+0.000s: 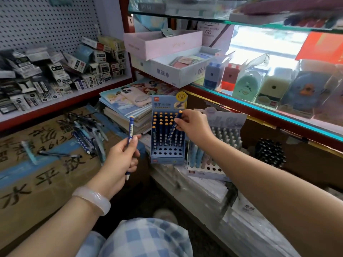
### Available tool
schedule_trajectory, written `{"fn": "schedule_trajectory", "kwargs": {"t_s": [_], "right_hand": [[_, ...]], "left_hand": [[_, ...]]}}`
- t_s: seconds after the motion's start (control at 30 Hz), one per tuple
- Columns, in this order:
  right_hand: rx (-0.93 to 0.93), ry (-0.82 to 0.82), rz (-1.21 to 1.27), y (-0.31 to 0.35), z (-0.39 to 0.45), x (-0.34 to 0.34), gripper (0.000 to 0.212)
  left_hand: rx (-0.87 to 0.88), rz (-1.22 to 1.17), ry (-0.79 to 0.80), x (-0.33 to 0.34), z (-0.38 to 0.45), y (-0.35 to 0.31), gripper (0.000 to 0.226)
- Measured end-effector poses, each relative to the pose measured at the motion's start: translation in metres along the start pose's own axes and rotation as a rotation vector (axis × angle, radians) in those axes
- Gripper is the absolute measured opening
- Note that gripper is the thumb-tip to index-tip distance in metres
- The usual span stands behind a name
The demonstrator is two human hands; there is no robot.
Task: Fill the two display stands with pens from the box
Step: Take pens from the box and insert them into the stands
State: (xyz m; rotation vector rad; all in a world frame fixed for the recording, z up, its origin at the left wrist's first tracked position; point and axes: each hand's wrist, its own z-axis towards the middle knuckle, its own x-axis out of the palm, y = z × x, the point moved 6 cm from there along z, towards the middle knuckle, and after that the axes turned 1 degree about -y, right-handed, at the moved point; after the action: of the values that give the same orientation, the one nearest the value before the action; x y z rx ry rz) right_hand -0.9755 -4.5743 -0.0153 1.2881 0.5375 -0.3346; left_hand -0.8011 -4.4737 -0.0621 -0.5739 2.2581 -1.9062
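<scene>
A blue display stand (167, 156) holds several dark blue pens with orange caps; its front rows of holes are bare. My right hand (193, 125) pinches a dark blue pen (173, 129) tilted over the stand's right side. My left hand (122, 156) grips another dark blue pen (130, 130) upright, left of the stand. A paler second stand (213, 154) to the right holds light blue and pink pens. Loose pens (87, 132) lie piled on a flat cardboard box (37, 182) at the left.
A phone (135, 96) lies on a stack of books behind the blue stand. Shelves of small boxes fill the left wall. Pencil sharpeners (272, 88) line a glass shelf at the right. A black pen holder (270, 152) stands further right. Wrapped paper packs lie under the stands.
</scene>
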Motion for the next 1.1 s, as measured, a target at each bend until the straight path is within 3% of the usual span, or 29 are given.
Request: {"fn": "schedule_trajectory", "kwargs": {"t_s": [0.2, 0.53, 0.67, 0.87, 1.1], "right_hand": [[-0.016, -0.001, -0.135, -0.009, 0.009, 0.043, 0.017], [-0.141, 0.038, -0.443, 0.004, 0.016, 0.065, 0.019], [-0.049, 0.116, -0.433, -0.016, 0.010, 0.077, 0.019], [0.017, 0.090, -0.366, -0.019, 0.009, 0.084, 0.018], [0.121, 0.167, -0.474, -0.028, 0.003, 0.068, 0.024]], "left_hand": [[-0.016, -0.118, -0.036, -0.023, 0.010, -0.001, 0.029], [0.001, -0.074, -0.084, -0.043, 0.016, 0.000, 0.028], [-0.002, -0.086, -0.067, -0.039, 0.016, 0.001, 0.028], [-0.009, -0.071, -0.028, -0.032, 0.017, 0.004, 0.025], [0.037, -0.013, -0.032, -0.029, 0.010, -0.004, 0.016]]}}
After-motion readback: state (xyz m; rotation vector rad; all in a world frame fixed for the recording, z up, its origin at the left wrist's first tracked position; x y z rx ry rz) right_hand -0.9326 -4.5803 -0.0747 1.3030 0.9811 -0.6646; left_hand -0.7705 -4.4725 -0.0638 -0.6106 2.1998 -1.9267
